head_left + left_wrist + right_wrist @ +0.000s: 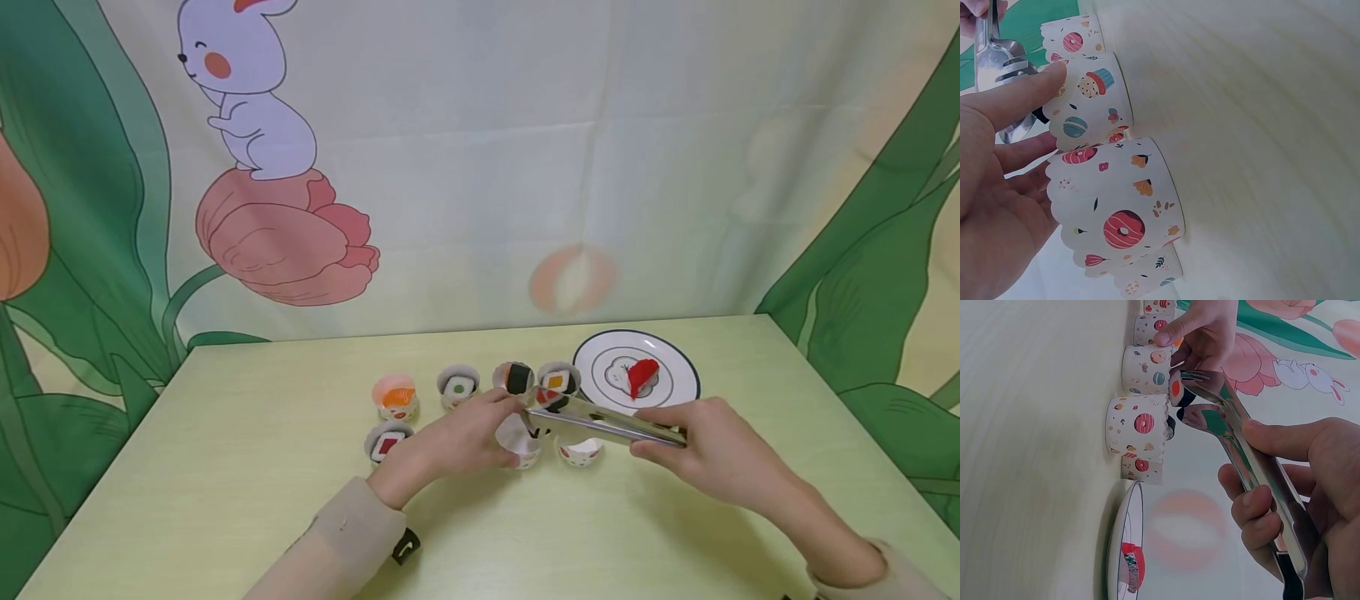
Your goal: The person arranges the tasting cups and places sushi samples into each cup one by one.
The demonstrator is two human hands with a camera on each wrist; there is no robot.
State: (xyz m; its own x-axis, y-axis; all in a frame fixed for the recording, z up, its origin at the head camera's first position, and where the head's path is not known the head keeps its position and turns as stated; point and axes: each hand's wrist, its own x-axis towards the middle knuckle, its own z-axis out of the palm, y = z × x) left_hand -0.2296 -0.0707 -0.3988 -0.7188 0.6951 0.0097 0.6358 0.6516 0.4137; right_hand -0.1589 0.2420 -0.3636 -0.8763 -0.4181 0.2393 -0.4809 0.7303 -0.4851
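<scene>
My right hand (723, 454) grips metal tongs (1254, 462), which reach left over the paper cups. At the tong tips is a small sushi roll (1177, 390) with an orange-red centre and dark wrap; whether the tips pinch it firmly is hard to see. With thumb and fingers on opposite sides, my left hand (468, 433) holds a white paper cup (1091, 100) printed with cupcakes. Another printed cup (580, 452) stands just right of it. Behind the tongs, a cup (558, 367) contains a yellow-centred sushi roll (557, 382).
A blue-rimmed plate (678, 379) at the back right bears a red piece (642, 377). Left of my left hand stand cups with an orange-topped sushi (395, 395), a green-centred roll (459, 387) and a red-centred roll (386, 444). A black-wrapped piece (517, 377) sits farther back.
</scene>
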